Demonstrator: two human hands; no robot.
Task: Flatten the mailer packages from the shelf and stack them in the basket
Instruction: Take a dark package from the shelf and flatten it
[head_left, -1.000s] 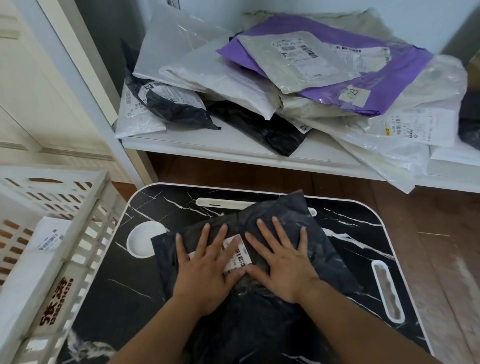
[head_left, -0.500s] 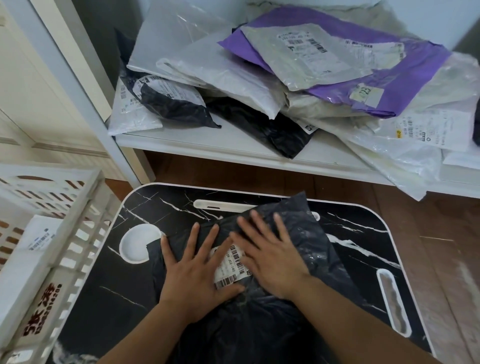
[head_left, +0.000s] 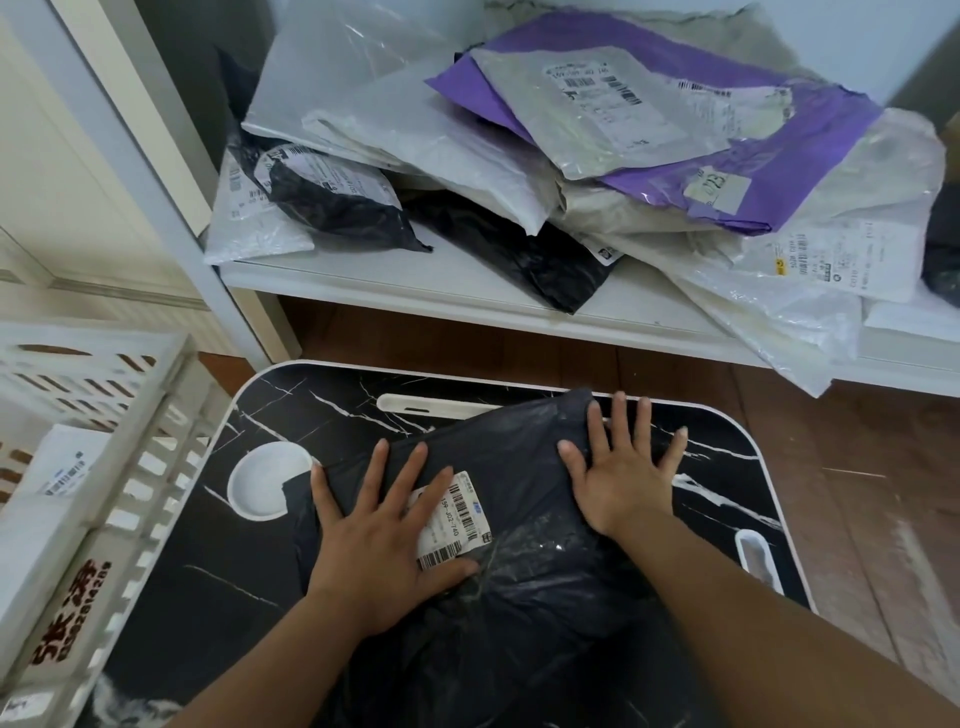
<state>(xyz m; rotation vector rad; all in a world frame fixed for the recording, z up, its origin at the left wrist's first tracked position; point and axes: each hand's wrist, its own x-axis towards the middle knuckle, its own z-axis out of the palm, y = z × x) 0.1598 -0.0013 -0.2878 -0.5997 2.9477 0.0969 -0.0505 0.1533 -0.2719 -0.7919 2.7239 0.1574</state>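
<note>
White basket (head_left: 98, 415) w/ one white mailer (head_left: 62, 470) inside.

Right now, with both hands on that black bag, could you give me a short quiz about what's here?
1. True or false: the right hand grips the black bag with curled fingers.
2. Which side of the tray table is the white basket on?
3. Fill in: the left hand partly covers a white ____.

Key: 1 false, it presses flat. 2 the person's left. 3 label.
</note>
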